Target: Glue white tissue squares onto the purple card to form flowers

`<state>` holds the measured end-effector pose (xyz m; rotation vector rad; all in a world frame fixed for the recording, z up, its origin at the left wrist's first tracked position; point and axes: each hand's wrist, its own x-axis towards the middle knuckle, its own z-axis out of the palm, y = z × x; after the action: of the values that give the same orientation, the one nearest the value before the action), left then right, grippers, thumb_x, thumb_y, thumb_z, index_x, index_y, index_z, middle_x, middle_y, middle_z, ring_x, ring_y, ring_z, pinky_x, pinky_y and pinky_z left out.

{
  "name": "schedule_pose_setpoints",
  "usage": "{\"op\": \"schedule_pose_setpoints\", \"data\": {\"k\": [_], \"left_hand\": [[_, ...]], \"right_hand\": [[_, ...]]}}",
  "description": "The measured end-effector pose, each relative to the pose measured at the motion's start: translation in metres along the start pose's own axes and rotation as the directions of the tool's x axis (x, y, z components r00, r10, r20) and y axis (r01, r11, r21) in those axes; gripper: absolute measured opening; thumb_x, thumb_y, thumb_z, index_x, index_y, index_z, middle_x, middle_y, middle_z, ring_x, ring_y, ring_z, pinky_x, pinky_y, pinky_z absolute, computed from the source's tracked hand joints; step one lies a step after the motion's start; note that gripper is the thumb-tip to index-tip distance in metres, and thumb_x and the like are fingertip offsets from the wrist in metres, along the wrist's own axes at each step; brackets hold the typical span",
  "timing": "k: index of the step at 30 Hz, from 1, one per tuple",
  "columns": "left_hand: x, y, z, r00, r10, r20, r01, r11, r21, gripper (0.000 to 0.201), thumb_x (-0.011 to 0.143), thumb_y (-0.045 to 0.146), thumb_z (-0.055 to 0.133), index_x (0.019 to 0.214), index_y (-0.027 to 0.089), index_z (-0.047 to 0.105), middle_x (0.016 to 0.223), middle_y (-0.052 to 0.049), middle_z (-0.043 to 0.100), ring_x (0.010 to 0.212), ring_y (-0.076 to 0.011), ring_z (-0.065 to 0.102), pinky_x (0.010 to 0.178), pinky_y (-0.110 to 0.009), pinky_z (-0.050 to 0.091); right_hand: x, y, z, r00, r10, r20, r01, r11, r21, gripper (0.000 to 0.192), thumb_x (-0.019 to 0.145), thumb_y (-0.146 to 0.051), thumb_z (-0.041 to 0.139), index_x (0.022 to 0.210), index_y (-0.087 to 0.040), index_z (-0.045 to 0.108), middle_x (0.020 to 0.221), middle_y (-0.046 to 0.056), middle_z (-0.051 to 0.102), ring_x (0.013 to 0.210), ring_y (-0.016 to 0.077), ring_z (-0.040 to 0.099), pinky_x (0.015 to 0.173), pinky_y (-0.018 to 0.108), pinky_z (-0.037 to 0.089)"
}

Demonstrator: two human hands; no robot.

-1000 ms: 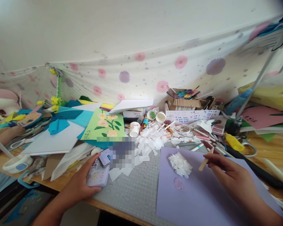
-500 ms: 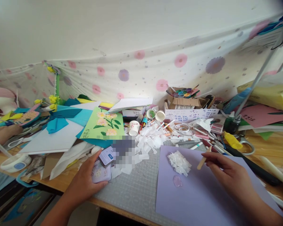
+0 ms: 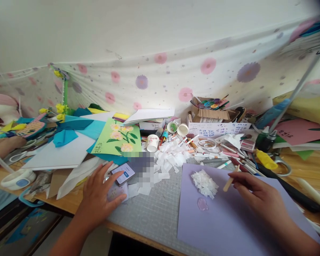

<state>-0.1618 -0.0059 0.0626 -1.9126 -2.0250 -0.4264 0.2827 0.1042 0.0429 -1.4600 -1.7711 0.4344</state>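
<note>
The person's left hand (image 3: 100,193) lies palm down, fingers spread, on a pale lilac phone case or small device (image 3: 117,192) near the front edge of the tabletop (image 3: 309,170). It presses flat on the case and does not close around it. Just beyond its fingertips a phone (image 3: 122,173) rests with its lit screen up, tilted toward the back right; part of the surface beside it is blurred out.

The right hand (image 3: 252,192) is closed in a pinch on a wooden craft stick (image 3: 230,181). The stick's long axis runs from the fingers up and back to the right, and its lower end points down and left toward the lavender paper sheet (image 3: 229,227) that lies on the grey cutting mat (image 3: 149,209) at the front right of the tabletop.

On that sheet, left of the right hand, sits a small heap of white paper scraps (image 3: 204,183), and just nearer the front edge a clear blob of glue (image 3: 202,203). Both lie to the left of the stick's lower end, the glue a little nearer the person. The right hand is much the nearer hand to them; the left hand is well apart, across the bare mat.

Toward the back edge lie a larger pile of white paper pieces (image 3: 170,158), a paper cup (image 3: 152,142), scattered markers (image 3: 224,156), a green card with painted flowers (image 3: 118,138) and scissors (image 3: 281,165).
</note>
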Motion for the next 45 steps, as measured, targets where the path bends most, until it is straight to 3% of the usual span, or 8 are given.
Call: {"op": "schedule_pose_setpoints", "data": {"k": [8,15,19,22,27,33,39,45], "left_hand": [[0.015,0.007,-0.004,0.993,-0.031,0.110,0.026,0.998,0.051,0.037,0.078,0.048,0.054,0.109,0.032,0.066,0.143,-0.008,0.040,0.135,-0.0386,0.023,0.103,-0.060,0.022],[0.018,-0.004,-0.008,0.996,-0.091,-0.025,0.091,0.996,-0.017,0.042,0.083,0.046,0.042,0.117,0.027,0.056,0.138,-0.009,0.043,0.127,-0.0308,0.039,0.104,-0.050,0.029],[0.026,-0.002,-0.013,0.991,-0.127,0.034,0.129,0.990,-0.064,0.037,0.089,0.038,0.034,0.116,0.027,0.057,0.131,-0.006,0.052,0.122,-0.0268,0.046,0.103,-0.045,0.032],[0.037,0.002,-0.015,0.985,-0.129,0.115,0.138,0.988,-0.073,0.040,0.090,0.035,0.029,0.117,0.029,0.058,0.129,-0.005,0.054,0.121,-0.0280,0.047,0.102,-0.049,0.031],[0.054,0.008,-0.019,0.981,-0.130,0.146,0.136,0.990,-0.030,0.044,0.091,0.031,0.025,0.111,0.028,0.064,0.128,-0.006,0.056,0.122,-0.0308,0.046,0.101,-0.058,0.026],[0.064,0.014,-0.021,0.976,-0.097,0.193,0.104,0.994,-0.025,0.041,0.089,0.027,0.031,0.108,0.029,0.067,0.129,-0.005,0.056,0.120,-0.0309,0.047,0.102,-0.058,0.026],[0.081,0.015,-0.007,0.976,-0.028,0.217,0.020,0.999,0.039,0.038,0.087,0.025,0.037,0.110,0.035,0.066,0.132,-0.003,0.053,0.123,-0.0295,0.044,0.102,-0.053,0.030],[0.101,0.027,-0.001,0.953,-0.012,0.304,-0.023,0.994,0.111,0.037,0.087,0.025,0.038,0.110,0.036,0.066,0.138,-0.006,0.047,0.125,-0.0351,0.038,0.097,-0.071,0.017]], "right_hand": [[-0.001,-0.012,0.001,0.996,0.074,-0.048,-0.074,0.997,0.002,0.030,0.067,-0.041,0.054,0.086,-0.025,0.071,0.080,0.004,0.075,0.075,0.0263,0.070,0.069,0.034,0.055],[-0.002,-0.017,0.001,0.995,0.078,-0.054,-0.078,0.997,0.001,0.031,0.068,-0.040,0.052,0.087,-0.022,0.070,0.082,0.005,0.074,0.080,0.0274,0.070,0.070,0.034,0.054],[-0.002,-0.013,0.001,0.996,0.057,-0.069,-0.057,0.998,0.003,0.030,0.069,-0.038,0.053,0.087,-0.023,0.071,0.082,0.005,0.074,0.080,0.0279,0.070,0.069,0.034,0.054],[-0.002,-0.012,0.002,0.996,0.064,-0.061,-0.064,0.998,-0.003,0.030,0.069,-0.039,0.053,0.086,-0.023,0.071,0.083,0.005,0.074,0.080,0.0272,0.070,0.069,0.034,0.054],[-0.002,-0.015,0.002,0.996,0.064,-0.069,-0.064,0.998,0.002,0.031,0.069,-0.039,0.053,0.087,-0.023,0.071,0.081,0.005,0.074,0.075,0.0252,0.069,0.067,0.032,0.053],[-0.002,-0.018,0.002,0.994,0.091,-0.068,-0.092,0.996,-0.001,0.033,0.068,-0.041,0.052,0.087,-0.022,0.071,0.078,0.004,0.074,0.072,0.0245,0.068,0.064,0.032,0.053],[-0.003,-0.020,0.001,0.993,0.106,-0.050,-0.106,0.994,0.009,0.033,0.067,-0.040,0.054,0.087,-0.021,0.072,0.083,0.005,0.074,0.076,0.0236,0.068,0.069,0.030,0.052],[-0.002,-0.016,0.003,0.995,0.091,-0.038,-0.091,0.996,0.022,0.035,0.066,-0.042,0.054,0.086,-0.021,0.073,0.084,0.004,0.074,0.074,0.0237,0.068,0.068,0.031,0.053]]}}
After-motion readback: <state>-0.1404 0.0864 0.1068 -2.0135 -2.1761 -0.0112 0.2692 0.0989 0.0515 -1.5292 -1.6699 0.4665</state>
